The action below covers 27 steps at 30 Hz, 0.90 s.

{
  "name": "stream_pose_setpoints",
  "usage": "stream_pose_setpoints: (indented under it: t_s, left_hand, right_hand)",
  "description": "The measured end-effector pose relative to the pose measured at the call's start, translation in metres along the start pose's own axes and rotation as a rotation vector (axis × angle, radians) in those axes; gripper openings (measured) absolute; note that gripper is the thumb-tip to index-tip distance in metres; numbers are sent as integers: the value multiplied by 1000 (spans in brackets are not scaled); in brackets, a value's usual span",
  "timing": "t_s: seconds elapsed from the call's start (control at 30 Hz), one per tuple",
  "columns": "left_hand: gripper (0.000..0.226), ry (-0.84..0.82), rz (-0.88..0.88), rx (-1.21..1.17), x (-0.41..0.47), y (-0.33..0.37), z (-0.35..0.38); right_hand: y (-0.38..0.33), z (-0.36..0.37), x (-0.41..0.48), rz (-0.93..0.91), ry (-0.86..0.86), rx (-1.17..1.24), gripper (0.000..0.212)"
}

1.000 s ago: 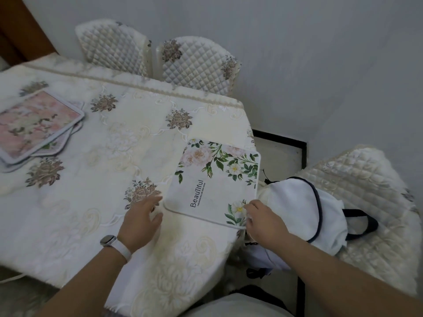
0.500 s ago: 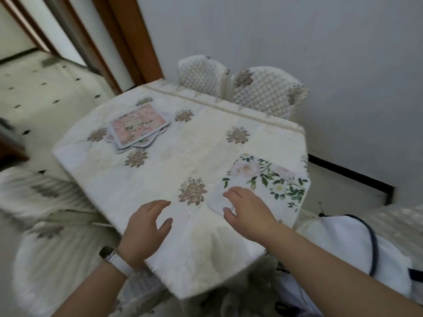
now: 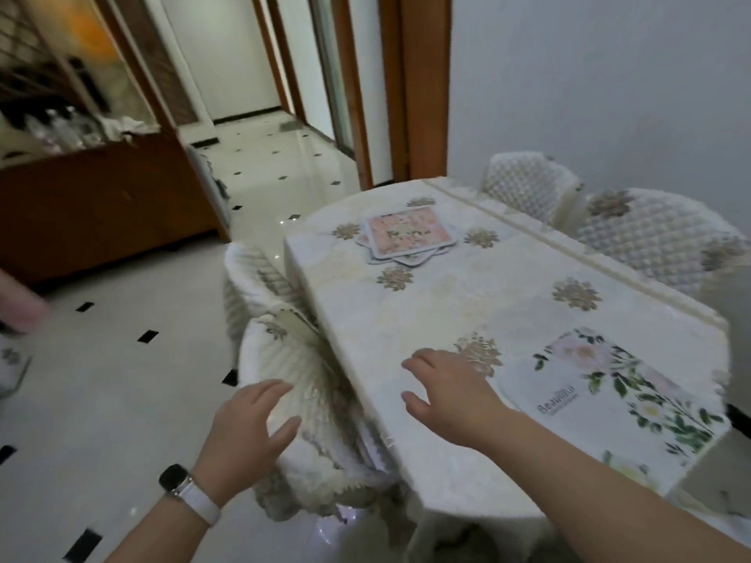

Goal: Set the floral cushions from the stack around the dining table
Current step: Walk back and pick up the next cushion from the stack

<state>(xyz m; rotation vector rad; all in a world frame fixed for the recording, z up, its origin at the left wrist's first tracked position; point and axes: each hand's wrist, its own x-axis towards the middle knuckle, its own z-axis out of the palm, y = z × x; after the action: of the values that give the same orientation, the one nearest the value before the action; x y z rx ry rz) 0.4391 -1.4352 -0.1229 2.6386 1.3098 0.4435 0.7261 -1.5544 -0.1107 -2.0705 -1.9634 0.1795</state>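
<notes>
A white floral cushion (image 3: 617, 396) with green leaves lies flat at the near right corner of the dining table (image 3: 467, 302). A stack of floral cushions (image 3: 408, 234), pink one on top, sits at the table's far left end. My right hand (image 3: 451, 394) hovers over the tablecloth just left of the white cushion, fingers spread, holding nothing. My left hand (image 3: 250, 430), with a watch on the wrist, is off the table's left edge above a covered chair (image 3: 284, 371), fingers relaxed and empty.
Two quilted chairs (image 3: 650, 233) stand along the wall at the far side. A second covered chair (image 3: 252, 274) sits at the left side. A wooden cabinet (image 3: 101, 205) and a tiled floor with a hallway lie to the left.
The view has swung left toward the hallway. My right hand has left the white cushion and moved left of it; my left hand has moved off the table over the chair.
</notes>
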Motion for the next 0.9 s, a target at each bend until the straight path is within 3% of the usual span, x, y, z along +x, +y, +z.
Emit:
stream_pose_setpoints:
  t_s: [0.2, 0.47, 0.9]
  left_hand:
    - [57, 13, -69, 58, -49, -114, -33]
    - [57, 11, -209, 113, -115, -275, -84]
    - [56, 93, -411, 164, -174, -387, -138]
  right_hand:
    - [-123, 44, 64, -112, -23, -24, 48]
    - [-299, 109, 131, -267, -79, -53, 67]
    - [-424, 155, 220, -474, -138, -122, 57]
